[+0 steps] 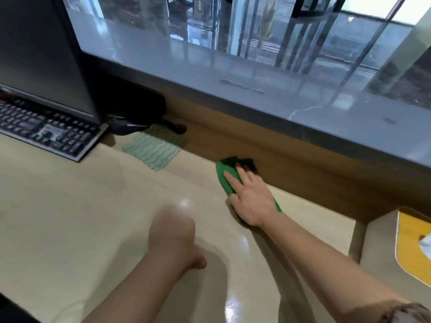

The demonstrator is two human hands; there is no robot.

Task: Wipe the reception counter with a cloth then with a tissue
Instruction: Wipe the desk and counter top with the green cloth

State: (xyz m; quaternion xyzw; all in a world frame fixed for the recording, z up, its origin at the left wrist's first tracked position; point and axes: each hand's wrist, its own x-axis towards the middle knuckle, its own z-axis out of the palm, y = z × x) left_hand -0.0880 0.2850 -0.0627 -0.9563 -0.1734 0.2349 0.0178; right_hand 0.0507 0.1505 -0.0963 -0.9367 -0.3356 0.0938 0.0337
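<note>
My right hand [250, 197] lies flat with straight fingers on a green cloth [225, 176], pressing it onto the beige reception counter [93, 217] close to the wooden back wall. My left hand [173, 231] rests on the counter nearer to me, fingers curled under and holding nothing; it is blurred. At the far right edge stands a yellow tissue box [410, 243] with a white tissue [425, 244] poking out.
A black keyboard [46, 129] and monitor [42, 54] sit at the back left. Beside them lie a pale green wavy cloth [152, 148] and a dark object with cables [127, 125]. A grey marble ledge [256, 78] runs above the wooden wall.
</note>
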